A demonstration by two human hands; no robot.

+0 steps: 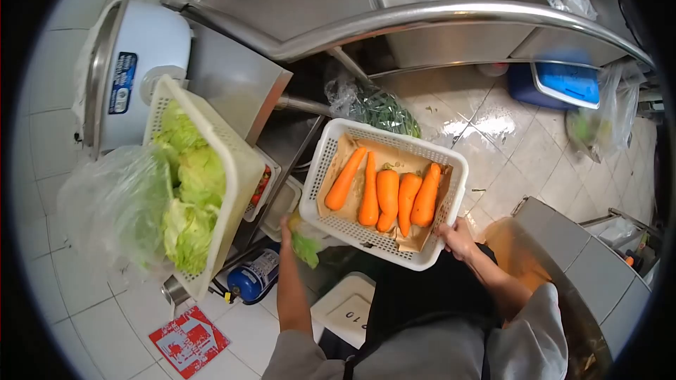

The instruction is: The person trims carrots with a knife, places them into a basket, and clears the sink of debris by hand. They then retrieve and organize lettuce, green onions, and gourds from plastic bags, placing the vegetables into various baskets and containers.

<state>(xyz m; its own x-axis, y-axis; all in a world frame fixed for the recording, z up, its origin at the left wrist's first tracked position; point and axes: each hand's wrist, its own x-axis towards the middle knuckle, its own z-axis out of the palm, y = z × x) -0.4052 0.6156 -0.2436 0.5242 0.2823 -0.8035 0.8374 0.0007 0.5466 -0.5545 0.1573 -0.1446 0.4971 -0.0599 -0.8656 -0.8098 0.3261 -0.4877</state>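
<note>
A white perforated basket (386,250) lined with brown paper holds several orange carrots (388,197) in a row. My right hand (458,239) grips its near right corner. Left of the basket, my left hand (287,231) is beside a green leafy vegetable (305,248); its fingers are mostly hidden, and I cannot make out whether it holds the leaves. Farther left stands a tilted cream basket (232,190) with heads of green lettuce (190,225) and a clear plastic bag (116,204).
A steel sink counter with a thick rim (422,14) runs across the top. On the floor are a blue container (567,84), bagged greens (384,109) and a lidded white box (348,306). A blue canister (246,281) stands low left, near a white rice cooker (144,63).
</note>
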